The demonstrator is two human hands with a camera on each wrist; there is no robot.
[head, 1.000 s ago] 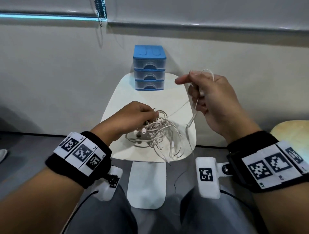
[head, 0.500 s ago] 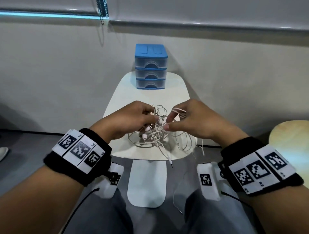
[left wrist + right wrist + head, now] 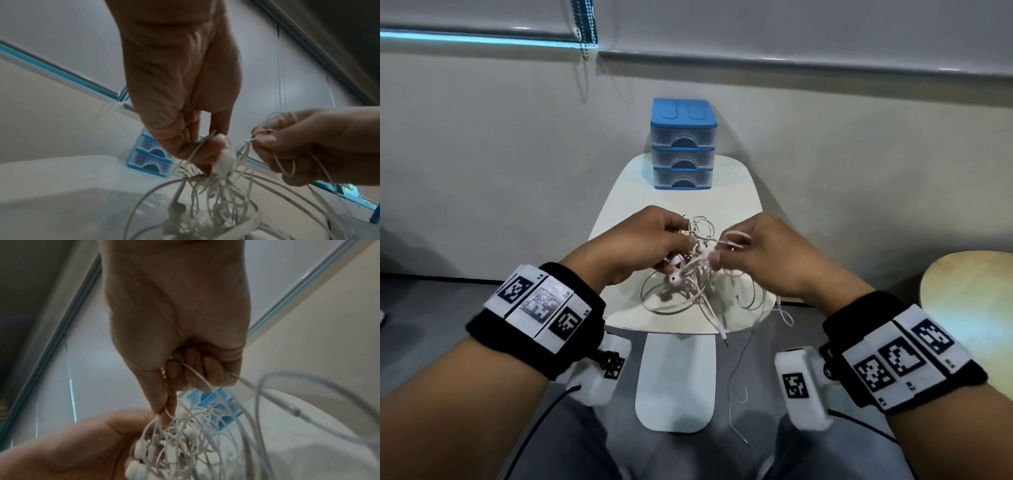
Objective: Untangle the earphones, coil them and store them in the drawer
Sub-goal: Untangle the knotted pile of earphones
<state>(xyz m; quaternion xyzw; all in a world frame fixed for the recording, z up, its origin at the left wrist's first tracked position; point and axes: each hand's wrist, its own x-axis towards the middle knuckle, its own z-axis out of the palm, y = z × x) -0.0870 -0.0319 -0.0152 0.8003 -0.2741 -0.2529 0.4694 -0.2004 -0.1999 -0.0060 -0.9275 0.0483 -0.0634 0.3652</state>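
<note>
A tangle of white earphones [image 3: 690,274] hangs over the near part of the small white table [image 3: 674,205]. My left hand [image 3: 654,240] pinches the knot of cords and buds [image 3: 224,160] from the left. My right hand [image 3: 753,253] pinches a strand beside the knot and keeps loops of cord [image 3: 197,376] curled in its fingers. One cord with the jack [image 3: 724,337] dangles over the table's front edge. The blue three-drawer unit [image 3: 683,144] stands at the table's far end, all drawers closed.
The wall rises right behind the drawer unit. A round wooden tabletop [image 3: 969,301] sits at the right. A window blind chain [image 3: 585,31] hangs at the upper left. My knees are under the table's front edge.
My right hand came down from its raised position at the right and met my left hand at the tangle. The bundle is now lifted slightly between both hands.
</note>
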